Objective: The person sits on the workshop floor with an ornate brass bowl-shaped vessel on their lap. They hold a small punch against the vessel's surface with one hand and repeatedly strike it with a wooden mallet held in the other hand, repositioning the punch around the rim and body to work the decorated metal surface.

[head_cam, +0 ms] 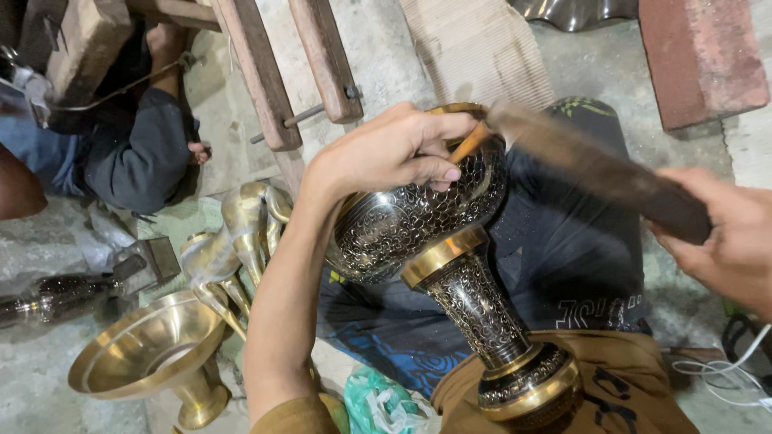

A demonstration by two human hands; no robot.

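A black-and-brass engraved vase (450, 257) lies tilted across my lap, its base toward me at the lower right. My left hand (386, 153) rests on the vase's bulging body near the rim and pinches a thin brass-coloured chisel (469, 143) against the metal. My right hand (724, 237) grips a dark wooden mallet-like stick (603, 173), blurred, with its far end over the chisel's head near the rim.
Plain brass vases and funnel-shaped pieces (153, 350) lie at the left on the concrete floor. Another person in dark clothes (129, 153) sits at the upper left by wooden beams (257, 72). A red brick (704, 56) lies at the upper right, white cable (724, 378) at the lower right.
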